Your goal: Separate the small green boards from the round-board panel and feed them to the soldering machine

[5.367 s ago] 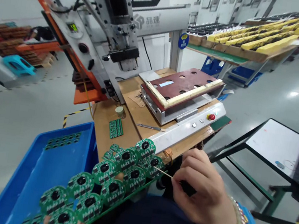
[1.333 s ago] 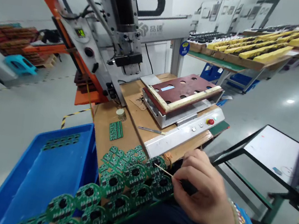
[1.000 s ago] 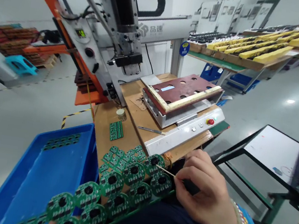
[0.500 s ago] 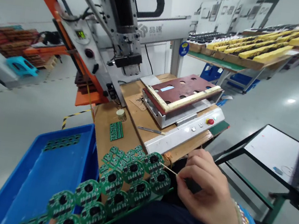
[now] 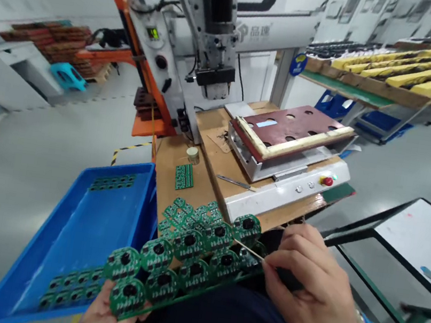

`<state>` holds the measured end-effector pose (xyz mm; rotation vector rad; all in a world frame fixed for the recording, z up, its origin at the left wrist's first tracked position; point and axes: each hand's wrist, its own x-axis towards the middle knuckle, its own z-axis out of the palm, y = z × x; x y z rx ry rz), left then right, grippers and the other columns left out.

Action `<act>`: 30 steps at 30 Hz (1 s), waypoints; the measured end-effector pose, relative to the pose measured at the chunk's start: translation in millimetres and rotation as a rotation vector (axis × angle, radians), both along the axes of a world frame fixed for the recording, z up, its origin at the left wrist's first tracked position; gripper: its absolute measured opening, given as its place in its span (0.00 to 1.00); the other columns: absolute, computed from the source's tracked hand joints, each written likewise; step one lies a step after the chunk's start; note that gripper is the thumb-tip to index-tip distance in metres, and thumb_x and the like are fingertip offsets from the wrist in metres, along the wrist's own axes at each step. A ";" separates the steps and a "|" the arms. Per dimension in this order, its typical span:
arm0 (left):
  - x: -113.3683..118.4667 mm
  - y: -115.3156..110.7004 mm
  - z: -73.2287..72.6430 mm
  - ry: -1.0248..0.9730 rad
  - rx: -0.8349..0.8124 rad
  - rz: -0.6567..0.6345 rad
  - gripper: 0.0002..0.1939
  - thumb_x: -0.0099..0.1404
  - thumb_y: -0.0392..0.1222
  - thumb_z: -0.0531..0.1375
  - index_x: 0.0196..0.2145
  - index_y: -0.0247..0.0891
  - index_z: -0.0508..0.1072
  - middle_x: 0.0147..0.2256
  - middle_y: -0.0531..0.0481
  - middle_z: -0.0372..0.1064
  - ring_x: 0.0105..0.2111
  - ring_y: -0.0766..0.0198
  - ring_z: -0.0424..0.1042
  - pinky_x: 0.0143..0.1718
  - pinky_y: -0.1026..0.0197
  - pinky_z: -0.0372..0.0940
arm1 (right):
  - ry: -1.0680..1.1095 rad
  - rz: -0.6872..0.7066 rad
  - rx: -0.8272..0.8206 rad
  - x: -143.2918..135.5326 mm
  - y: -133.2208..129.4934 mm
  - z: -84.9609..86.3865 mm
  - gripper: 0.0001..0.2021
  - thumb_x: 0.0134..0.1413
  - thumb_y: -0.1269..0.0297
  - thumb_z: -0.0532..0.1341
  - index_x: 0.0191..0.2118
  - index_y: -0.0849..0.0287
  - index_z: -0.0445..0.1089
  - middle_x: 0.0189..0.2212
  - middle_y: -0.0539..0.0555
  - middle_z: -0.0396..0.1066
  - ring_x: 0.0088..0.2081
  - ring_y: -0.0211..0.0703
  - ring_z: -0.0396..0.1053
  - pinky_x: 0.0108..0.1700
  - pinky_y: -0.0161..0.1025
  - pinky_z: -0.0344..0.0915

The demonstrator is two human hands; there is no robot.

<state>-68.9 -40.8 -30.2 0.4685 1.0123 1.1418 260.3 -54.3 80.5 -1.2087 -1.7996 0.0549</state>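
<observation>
A green circuit board panel (image 5: 190, 244), made of several round boards with black centres in two rows, is tilted across the front of my body. My left hand (image 5: 107, 313) grips its near left end, the fingers partly hidden behind it. My right hand (image 5: 310, 289) pinches a thin pale stick (image 5: 250, 250) between thumb and fingertips. The stick's tip is at the upper row, close to the second round board from the right; whether it touches is unclear. Behind the panel, more green boards (image 5: 179, 211) lie on the wooden bench (image 5: 168, 154).
A blue tray (image 5: 80, 227) with similar panels stands at left. On the bench are a small green board (image 5: 184, 177), a round pot (image 5: 192, 154), tweezers (image 5: 235, 182) and a machine with a maroon plate (image 5: 289, 124) and red button (image 5: 326, 181). A white-topped table (image 5: 424, 230) stands right.
My view has turned left, and more of my left hand shows at the panel's end. The stick's tip has gone from the upper row's rightmost round board to beside the second one.
</observation>
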 end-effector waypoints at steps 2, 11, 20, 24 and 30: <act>11.4 -1.4 8.0 -0.010 -0.018 0.028 0.22 0.33 0.40 0.73 0.30 0.53 0.78 0.25 0.56 0.77 0.25 0.55 0.75 0.24 0.58 0.70 | -0.012 0.010 0.006 -3.0 1.0 -1.7 0.08 0.43 0.81 0.60 0.29 0.61 0.67 0.21 0.52 0.61 0.30 0.40 0.58 0.32 0.41 0.59; 24.9 -3.6 25.4 0.059 -0.050 0.057 0.22 0.29 0.44 0.74 0.27 0.54 0.78 0.23 0.56 0.76 0.20 0.56 0.72 0.19 0.58 0.67 | -0.059 0.019 -0.044 -10.9 3.0 -4.8 0.06 0.44 0.79 0.60 0.27 0.62 0.67 0.22 0.53 0.61 0.31 0.41 0.60 0.33 0.42 0.60; 23.7 -3.4 23.6 0.048 -0.034 0.021 0.23 0.29 0.43 0.74 0.29 0.54 0.78 0.22 0.56 0.76 0.20 0.56 0.73 0.19 0.58 0.67 | -0.048 0.020 -0.008 -13.0 4.1 -3.9 0.07 0.43 0.80 0.60 0.28 0.62 0.67 0.22 0.52 0.62 0.31 0.41 0.60 0.34 0.42 0.60; 21.1 -3.7 22.0 0.035 -0.014 -0.006 0.24 0.31 0.43 0.74 0.31 0.53 0.79 0.20 0.55 0.75 0.20 0.56 0.73 0.20 0.58 0.68 | -0.059 0.027 -0.021 -13.2 4.1 -3.8 0.06 0.43 0.79 0.60 0.28 0.62 0.68 0.22 0.52 0.61 0.31 0.41 0.59 0.33 0.42 0.60; 20.8 -4.7 21.6 -0.005 0.012 0.008 0.21 0.31 0.39 0.74 0.28 0.51 0.78 0.23 0.56 0.76 0.21 0.56 0.73 0.21 0.58 0.69 | -0.043 0.001 -0.023 -9.2 3.2 -2.6 0.07 0.43 0.79 0.60 0.28 0.61 0.67 0.22 0.51 0.61 0.31 0.41 0.60 0.33 0.42 0.60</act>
